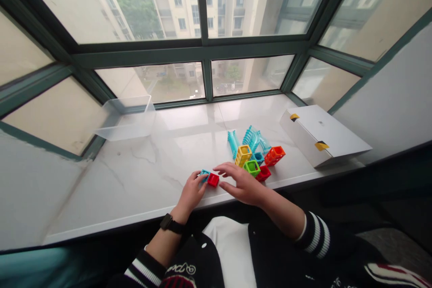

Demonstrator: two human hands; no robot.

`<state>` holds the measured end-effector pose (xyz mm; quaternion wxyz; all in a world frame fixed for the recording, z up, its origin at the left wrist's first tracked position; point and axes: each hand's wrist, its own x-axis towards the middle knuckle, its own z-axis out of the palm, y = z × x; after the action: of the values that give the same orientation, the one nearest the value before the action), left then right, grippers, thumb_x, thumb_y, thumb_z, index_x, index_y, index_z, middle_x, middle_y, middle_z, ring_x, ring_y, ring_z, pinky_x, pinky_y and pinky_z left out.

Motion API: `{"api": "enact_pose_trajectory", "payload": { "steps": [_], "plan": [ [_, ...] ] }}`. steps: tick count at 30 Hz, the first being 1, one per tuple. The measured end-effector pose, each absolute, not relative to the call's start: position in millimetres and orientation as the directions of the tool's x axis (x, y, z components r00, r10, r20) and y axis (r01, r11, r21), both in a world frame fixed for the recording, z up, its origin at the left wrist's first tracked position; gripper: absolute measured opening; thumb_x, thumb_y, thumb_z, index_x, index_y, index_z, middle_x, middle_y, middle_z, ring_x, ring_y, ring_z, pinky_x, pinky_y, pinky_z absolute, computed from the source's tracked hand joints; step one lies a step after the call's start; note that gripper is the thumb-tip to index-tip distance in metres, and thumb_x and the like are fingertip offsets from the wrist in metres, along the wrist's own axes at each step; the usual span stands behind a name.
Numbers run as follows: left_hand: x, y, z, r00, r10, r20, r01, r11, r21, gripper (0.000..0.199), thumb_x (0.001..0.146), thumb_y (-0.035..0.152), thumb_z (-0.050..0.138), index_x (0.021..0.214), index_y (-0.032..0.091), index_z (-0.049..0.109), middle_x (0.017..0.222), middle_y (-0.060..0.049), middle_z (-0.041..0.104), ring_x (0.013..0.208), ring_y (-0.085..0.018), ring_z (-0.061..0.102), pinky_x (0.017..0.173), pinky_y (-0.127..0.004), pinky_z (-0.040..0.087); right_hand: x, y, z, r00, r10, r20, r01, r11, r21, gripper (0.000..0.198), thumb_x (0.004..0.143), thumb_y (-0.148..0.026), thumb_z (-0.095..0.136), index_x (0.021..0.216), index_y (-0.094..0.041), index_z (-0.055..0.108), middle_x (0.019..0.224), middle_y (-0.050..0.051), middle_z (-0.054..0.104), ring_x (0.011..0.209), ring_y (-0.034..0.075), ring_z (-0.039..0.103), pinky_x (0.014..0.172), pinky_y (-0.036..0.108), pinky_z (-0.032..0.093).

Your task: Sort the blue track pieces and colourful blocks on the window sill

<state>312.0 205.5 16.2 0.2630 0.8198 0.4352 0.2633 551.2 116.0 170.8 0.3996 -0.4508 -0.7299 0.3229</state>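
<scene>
My left hand [195, 190] has its fingers around a small blue toy block [204, 174] on the white marble sill. A red block [213, 180] sits against the blue one on its right side; whether the two are joined I cannot tell. Just right of the red block, my right hand [239, 183] hovers with thumb and fingers apart and nothing between them. Beyond that hand stand a green block [252, 168], a yellow block tower [243, 155], another red block [263, 173], an orange-red block tower [275, 156] and a darker blue block [258, 158].
Behind the blocks lie translucent blue track pieces [251, 137], some curved and ribbed. A clear plastic bin [128, 121] stands at the back left of the sill [141, 180]. On the right is a white box [326, 132] with yellow-black tape tabs. Windows enclose the far side.
</scene>
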Motion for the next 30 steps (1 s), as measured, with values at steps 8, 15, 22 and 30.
{"api": "enact_pose_trajectory", "payload": {
  "steps": [8,15,22,30],
  "plan": [
    [312,194,22,0.477,0.872,0.112,0.567,-0.402,0.719,0.013,0.095,0.028,0.063,0.106,0.026,0.07,0.144,-0.007,0.061,0.106,-0.023,0.072,0.092,-0.041,0.062,521,146,55,-0.219,0.972,-0.087,0.784,0.122,-0.609,0.084,0.083,-0.018,0.081,0.158,-0.022,0.045,0.16,0.02,0.048,0.147,0.039,0.049,0.123,0.057,0.041],
    [314,191,20,0.479,0.873,0.088,0.529,-0.368,0.765,0.025,0.091,0.025,0.062,0.116,0.026,0.063,0.117,-0.004,0.068,0.088,-0.019,0.067,0.086,-0.037,0.059,519,147,40,-0.197,0.971,-0.133,0.84,0.097,-0.534,0.063,0.094,-0.011,0.061,0.155,-0.018,0.048,0.153,0.02,0.054,0.132,0.033,0.059,0.114,0.047,0.047],
    [316,187,19,0.465,0.884,0.055,0.524,-0.325,0.788,0.041,0.09,0.028,0.066,0.131,0.026,0.06,0.122,-0.006,0.067,0.085,-0.019,0.066,0.087,-0.038,0.057,517,149,43,-0.169,0.971,-0.168,0.89,0.077,-0.449,0.051,0.095,-0.008,0.057,0.145,-0.021,0.055,0.142,0.016,0.058,0.117,0.027,0.061,0.101,0.036,0.048],
    [317,188,22,0.462,0.886,0.044,0.551,-0.325,0.768,0.043,0.093,0.033,0.064,0.135,0.026,0.063,0.118,-0.007,0.063,0.085,-0.02,0.067,0.085,-0.039,0.058,518,148,51,-0.123,0.979,-0.164,0.907,0.043,-0.418,0.042,0.091,-0.008,0.063,0.131,-0.019,0.061,0.127,0.013,0.061,0.108,0.026,0.062,0.092,0.034,0.048]
  ]
}}
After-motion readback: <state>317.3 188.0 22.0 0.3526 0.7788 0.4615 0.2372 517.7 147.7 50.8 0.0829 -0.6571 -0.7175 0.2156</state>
